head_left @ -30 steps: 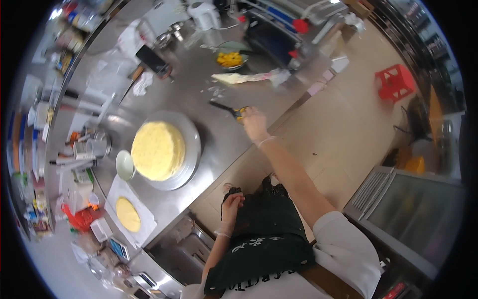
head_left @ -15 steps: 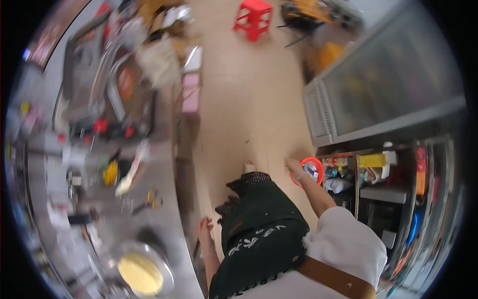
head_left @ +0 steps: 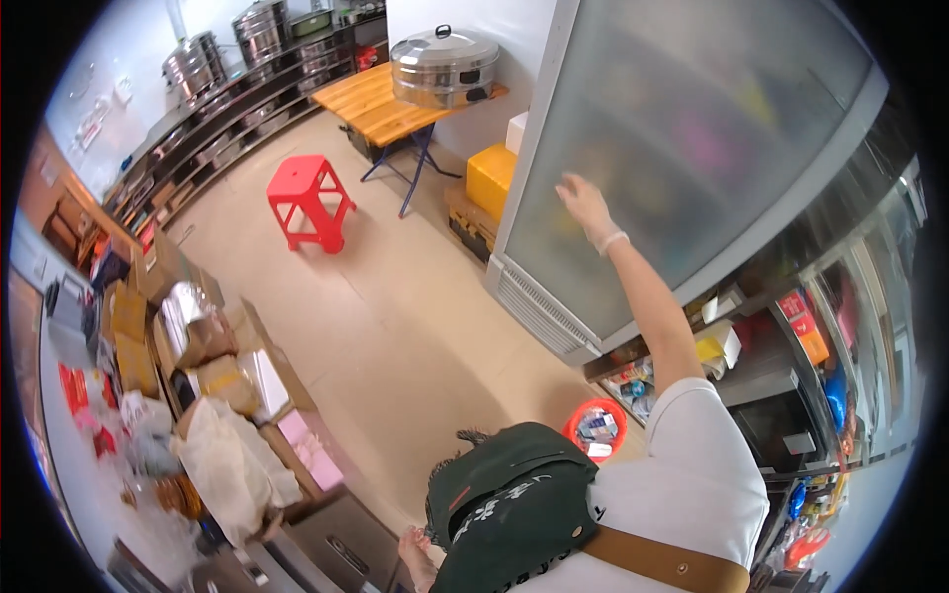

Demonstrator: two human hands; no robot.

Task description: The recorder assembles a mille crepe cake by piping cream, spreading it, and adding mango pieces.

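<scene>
My right hand (head_left: 587, 206) is stretched out in front of the tall refrigerator's frosted glass door (head_left: 682, 168), close to the door's left frame. Its fingers are loosely bent and apart, with nothing in them. A thin clear glove seems to cover it, its edge showing at the wrist. Whether the fingertips touch the door I cannot tell. Low at my left side, my left hand (head_left: 417, 551) hangs beside my dark green apron (head_left: 514, 494), partly cut off by the cloth. Its fingers are slightly curled, and I see nothing held.
A red plastic stool (head_left: 308, 201) stands on the tiled floor ahead. Behind it, a folding wooden table (head_left: 371, 107) bears a large steel steamer (head_left: 445, 67). Cardboard boxes (head_left: 163, 267) line the left. A red-rimmed bin (head_left: 596, 431) and a shelf with a microwave (head_left: 766, 425) are to my right.
My view has swung right and up, away from the steel worktop toward the refrigerator. My right arm has risen from beside the bin to the glass door. My left hand stays low.
</scene>
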